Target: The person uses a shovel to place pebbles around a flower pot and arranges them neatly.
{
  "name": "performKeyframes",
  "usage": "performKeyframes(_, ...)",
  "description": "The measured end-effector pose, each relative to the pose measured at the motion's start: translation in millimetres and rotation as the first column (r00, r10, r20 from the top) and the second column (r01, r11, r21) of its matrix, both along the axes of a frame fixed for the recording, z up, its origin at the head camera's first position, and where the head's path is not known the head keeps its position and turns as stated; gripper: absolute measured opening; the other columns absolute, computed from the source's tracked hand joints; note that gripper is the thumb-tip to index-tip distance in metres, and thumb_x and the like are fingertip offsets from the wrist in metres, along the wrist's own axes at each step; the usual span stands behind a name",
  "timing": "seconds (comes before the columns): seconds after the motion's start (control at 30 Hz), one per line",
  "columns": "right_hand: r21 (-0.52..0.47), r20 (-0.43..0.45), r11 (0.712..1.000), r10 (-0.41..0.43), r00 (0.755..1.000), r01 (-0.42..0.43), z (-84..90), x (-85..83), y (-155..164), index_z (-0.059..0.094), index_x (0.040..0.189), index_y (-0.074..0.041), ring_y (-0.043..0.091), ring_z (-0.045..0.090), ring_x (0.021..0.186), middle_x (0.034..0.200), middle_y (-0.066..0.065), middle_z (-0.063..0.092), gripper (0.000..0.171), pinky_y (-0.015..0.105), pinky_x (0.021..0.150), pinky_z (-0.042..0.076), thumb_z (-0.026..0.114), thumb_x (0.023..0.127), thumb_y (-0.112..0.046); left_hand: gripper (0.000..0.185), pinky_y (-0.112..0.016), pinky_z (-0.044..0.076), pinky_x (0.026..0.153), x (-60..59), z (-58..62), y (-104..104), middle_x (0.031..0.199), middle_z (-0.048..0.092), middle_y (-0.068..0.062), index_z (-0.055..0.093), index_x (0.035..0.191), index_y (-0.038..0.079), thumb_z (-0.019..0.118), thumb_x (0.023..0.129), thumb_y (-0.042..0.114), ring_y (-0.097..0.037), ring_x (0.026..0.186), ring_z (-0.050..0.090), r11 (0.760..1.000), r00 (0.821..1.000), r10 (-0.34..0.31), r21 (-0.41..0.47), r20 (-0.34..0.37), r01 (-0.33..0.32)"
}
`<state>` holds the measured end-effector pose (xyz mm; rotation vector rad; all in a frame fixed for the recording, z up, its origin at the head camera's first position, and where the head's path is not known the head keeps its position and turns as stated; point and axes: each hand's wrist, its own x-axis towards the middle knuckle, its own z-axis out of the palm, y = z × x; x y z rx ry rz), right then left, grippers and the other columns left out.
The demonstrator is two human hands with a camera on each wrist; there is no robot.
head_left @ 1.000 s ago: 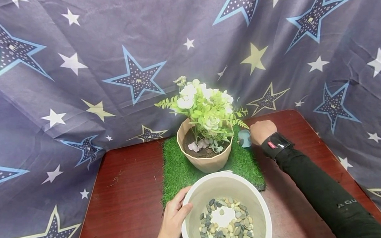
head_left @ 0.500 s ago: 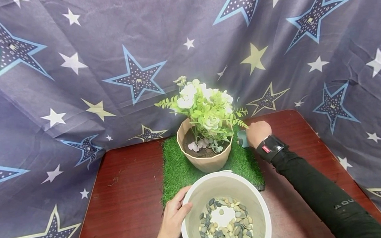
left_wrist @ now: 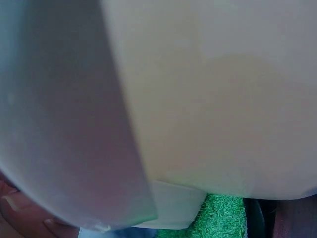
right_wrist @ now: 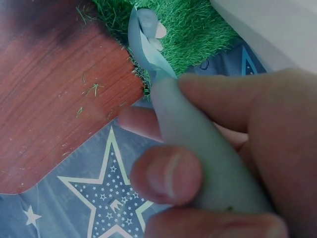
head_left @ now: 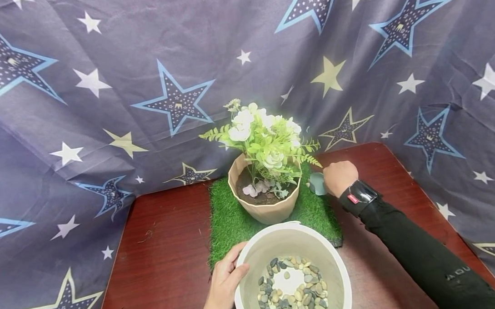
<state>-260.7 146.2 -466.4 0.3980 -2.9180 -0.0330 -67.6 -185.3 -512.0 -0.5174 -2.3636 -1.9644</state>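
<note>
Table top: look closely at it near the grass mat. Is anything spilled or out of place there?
Yes. Loose green strands lie scattered on the wooden table just off the grass mat, shed from its edge. A few more bits show on the left side in the head view. The flower pot stands upright, and the pebbles stay inside the bucket.

Faint pale lettering on the black sleeve (head_left: 423, 257) near the forearm, roughly "AOU" (upside down from this angle, last letters lost in the fold). Small red tag on the black wristband (head_left: 358, 197), print too tiny to read. Tiny crown-like marks inside the big blue stars of the backdrop cloth (head_left: 176, 100), no words among them. Nothing legible on the white bucket (head_left: 251, 254), the flowerpot (head_left: 270, 211) or the pale blue trowel (right_wrist: 198, 148).
</note>
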Motion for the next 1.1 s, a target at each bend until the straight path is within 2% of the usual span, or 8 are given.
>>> performKeyframes(0.23, 0.007, 0.046, 1.0, -0.025, 0.999, 0.025, 3.0, 1.2, -1.0, 0.07, 0.065, -0.005, 0.029, 0.06, 0.053, 0.064, 0.011, 0.068, 0.009, 0.045, 0.047, 0.052, 0.073, 0.074, -0.007, 0.042, -0.04, 0.066, 0.074, -0.4, -0.8, 0.2, 0.113, 0.069, -0.036, 0.058, 0.136, -0.004, 0.051, 0.095, -0.009, -0.009, 0.098, 0.073, 0.999, 1.0, -0.021, 0.025, -0.014, 0.022)
performKeyframes(0.37, 0.045, 0.039, 0.999, -0.023, 0.999, 0.021, 1.6, -0.9, -4.3, 0.073, 0.069, -0.004, 0.028, 0.062, 0.056, 0.066, 0.011, 0.07, 0.007, 0.045, 0.049, 0.054, 0.074, 0.076, -0.007, 0.042, -0.04, 0.066, 0.074, -0.2, -2.0, 0.2, 0.112, 0.07, -0.036, 0.058, 0.136, -0.004, 0.051, 0.096, -0.009, -0.01, 0.097, 0.073, 0.999, 1.0, -0.024, 0.025, -0.016, 0.025)
performKeyframes(0.47, 0.066, 0.007, 0.998, -0.006, 1.0, 0.005, -0.5, -2.6, -6.2, 0.074, 0.071, -0.004, 0.028, 0.064, 0.057, 0.066, 0.011, 0.07, 0.007, 0.044, 0.05, 0.055, 0.073, 0.077, -0.007, 0.042, -0.042, 0.066, 0.074, 0.0, -2.6, 0.3, 0.112, 0.07, -0.035, 0.059, 0.136, -0.002, 0.051, 0.095, -0.009, -0.01, 0.097, 0.073, 1.0, 1.0, -0.016, 0.017, -0.005, 0.016)
performKeyframes(0.8, 0.05, -0.129, 0.998, 0.04, 0.991, -0.034, -12.2, -6.2, -9.2, 0.071, 0.061, -0.005, 0.029, 0.061, 0.055, 0.061, 0.009, 0.067, 0.015, 0.044, 0.049, 0.053, 0.072, 0.076, -0.003, 0.042, -0.04, 0.066, 0.073, 0.5, -3.9, 0.7, 0.112, 0.074, -0.027, 0.06, 0.135, -0.001, 0.052, 0.095, -0.008, -0.009, 0.096, 0.073, 1.0, 1.0, 0.001, 0.002, 0.002, -0.001)
performKeyframes(1.1, 0.016, -0.227, 0.998, 0.058, 0.972, -0.056, -24.5, -15.3, -16.5, 0.072, 0.061, -0.004, 0.032, 0.06, 0.06, 0.064, 0.012, 0.066, 0.02, 0.045, 0.051, 0.052, 0.068, 0.08, -0.001, 0.042, -0.043, 0.066, 0.074, 0.8, -3.9, 0.1, 0.113, 0.071, -0.032, 0.059, 0.135, -0.002, 0.051, 0.095, -0.008, -0.01, 0.097, 0.073, 1.0, 1.0, -0.004, 0.017, 0.014, 0.004)
